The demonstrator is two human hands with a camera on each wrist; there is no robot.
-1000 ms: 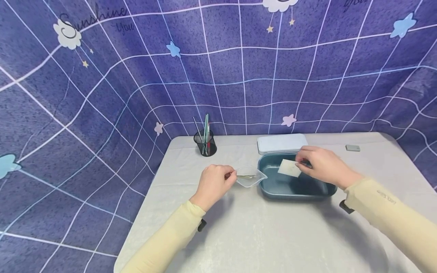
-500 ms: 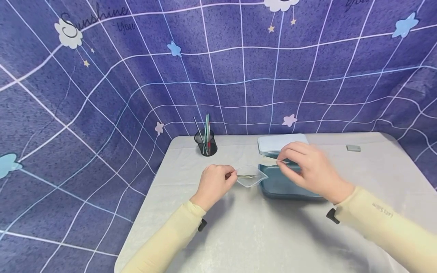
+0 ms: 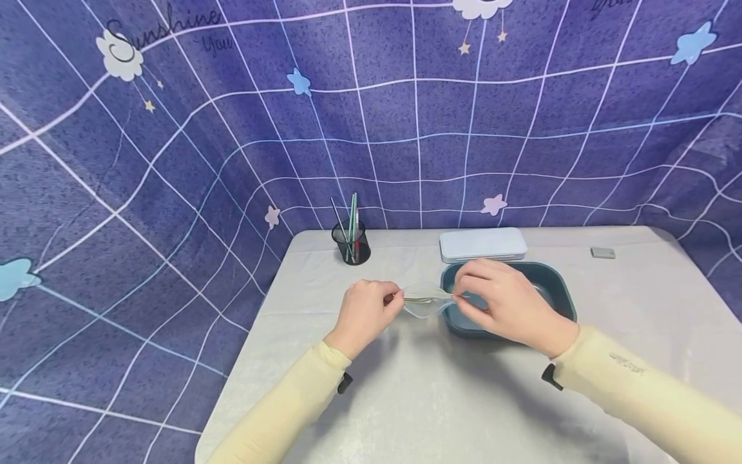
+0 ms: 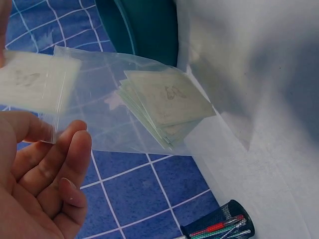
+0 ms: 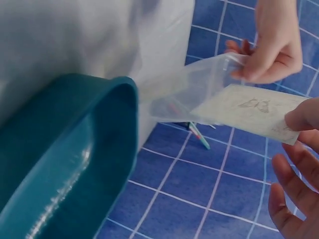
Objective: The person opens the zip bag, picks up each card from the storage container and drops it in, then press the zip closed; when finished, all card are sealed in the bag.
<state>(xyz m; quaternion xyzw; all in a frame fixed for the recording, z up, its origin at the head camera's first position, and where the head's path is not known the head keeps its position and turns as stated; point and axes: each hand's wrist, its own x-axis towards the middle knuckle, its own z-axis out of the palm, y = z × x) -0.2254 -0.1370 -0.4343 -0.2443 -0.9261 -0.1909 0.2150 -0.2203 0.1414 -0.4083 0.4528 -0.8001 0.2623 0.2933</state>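
Here, a person is holding a clear plastic bag [image 3: 428, 301] just above the table [image 3: 440, 399], the left hand [image 3: 364, 314] pinching its mouth open. The right hand [image 3: 510, 308] is pinching a pale card [image 5: 249, 112] at that mouth, seemingly sliding it in beside the stacked cards [image 4: 167, 105], next to the teal basin [image 3: 551, 283]. Pushing deeper needs the mouth held open.
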